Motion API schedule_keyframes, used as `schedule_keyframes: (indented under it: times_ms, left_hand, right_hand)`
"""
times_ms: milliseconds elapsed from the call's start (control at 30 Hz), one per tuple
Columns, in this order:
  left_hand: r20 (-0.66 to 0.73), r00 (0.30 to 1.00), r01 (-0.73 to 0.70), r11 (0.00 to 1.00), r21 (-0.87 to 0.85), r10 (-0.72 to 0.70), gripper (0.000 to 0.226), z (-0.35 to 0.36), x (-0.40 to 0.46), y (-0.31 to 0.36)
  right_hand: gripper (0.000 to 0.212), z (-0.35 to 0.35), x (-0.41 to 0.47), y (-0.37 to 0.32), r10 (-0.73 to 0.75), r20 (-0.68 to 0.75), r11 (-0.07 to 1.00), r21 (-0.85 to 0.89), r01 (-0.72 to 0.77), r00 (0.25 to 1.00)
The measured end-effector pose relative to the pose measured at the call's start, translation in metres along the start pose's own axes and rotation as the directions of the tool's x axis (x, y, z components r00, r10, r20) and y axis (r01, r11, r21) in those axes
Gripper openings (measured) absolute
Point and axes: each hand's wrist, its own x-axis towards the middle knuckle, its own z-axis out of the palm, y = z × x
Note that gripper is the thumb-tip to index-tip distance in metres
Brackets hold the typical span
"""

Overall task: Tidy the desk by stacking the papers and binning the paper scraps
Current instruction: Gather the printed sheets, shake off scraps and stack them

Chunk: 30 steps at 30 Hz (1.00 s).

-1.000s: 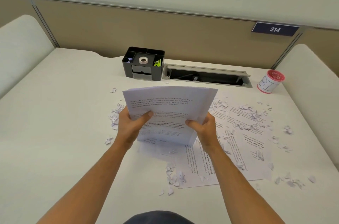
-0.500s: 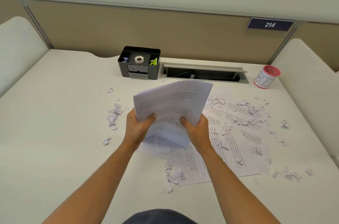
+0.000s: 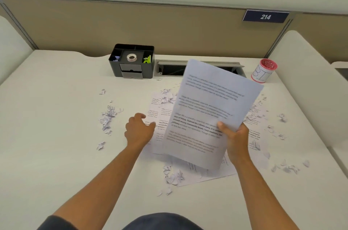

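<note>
Nameplate (image 3: 265, 16) reads "214"; cup (image 3: 263, 72) reads "BI".

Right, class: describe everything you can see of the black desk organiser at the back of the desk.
The black desk organiser looks like dark plastic, a boxy tray standing upright on the desk near the partition, left of the cable slot. Open compartments on top hold a tape roll in the middle, green clips on the right and something bluish on the left. Its front has two small grey drawers, closed. Neither hand touches it.
</note>
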Motion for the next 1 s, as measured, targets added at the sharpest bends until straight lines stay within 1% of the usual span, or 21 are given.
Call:
schedule_keyframes:
  times_ms: [33,100,233,333,400,500,633,767,833,1000]
  left_hand:
    - [0.020,0.999,0.028,0.995,0.096,-0.030,0.056,0.005,0.001,-0.002]
    - [0.037,0.997,0.066,0.980,0.190,-0.074,0.068,0.015,0.000,-0.003]
    - [0.004,0.998,0.059,0.948,0.314,-0.064,0.090,0.031,0.001,0.001]
    - [0.013,0.998,0.059,0.941,0.333,-0.068,0.095,0.037,0.002,0.010]
    - [0.031,0.995,0.078,0.949,0.305,-0.092,0.094,0.039,0.003,0.016]
    - [0.065,0.991,0.102,0.970,0.221,-0.119,0.093,0.038,0.007,0.020]
    - [0.142,0.983,0.099,0.988,0.118,-0.115,0.095,0.036,0.012,0.019]
    - [0.197,0.972,0.145,0.987,-0.065,-0.130,0.092,0.033,0.012,0.020]
    - [0.217,0.971,0.131,0.984,-0.117,-0.103,0.086,0.032,0.009,0.022]
    - [0.229,0.973,0.022,0.987,-0.157,0.015,0.064,0.023,0.002,0.033]
  right_hand:
    - [0.032,-0.007,-0.001,0.002,0.012,-0.026,1.000,0.010,-0.012,1.000]
    - [0.034,-0.020,-0.002,0.006,0.043,-0.071,0.998,0.038,-0.040,0.997]
    - [0.034,-0.039,-0.006,0.014,0.097,-0.145,0.994,0.067,-0.088,0.985]
    - [0.035,-0.050,-0.009,0.017,0.105,-0.162,0.993,0.072,-0.094,0.981]
    - [0.033,-0.055,-0.009,0.018,0.115,-0.168,0.991,0.090,-0.101,0.979]
    - [0.033,-0.061,-0.009,0.021,0.117,-0.173,0.989,0.108,-0.099,0.978]
    - [0.037,-0.068,-0.006,0.026,0.143,-0.180,0.984,0.129,-0.121,0.973]
    - [0.037,-0.071,-0.004,0.025,0.146,-0.172,0.984,0.128,-0.125,0.974]
    - [0.037,-0.072,-0.004,0.025,0.149,-0.167,0.983,0.134,-0.127,0.975]
    - [0.035,-0.073,-0.005,0.023,0.152,-0.165,0.983,0.125,-0.132,0.975]
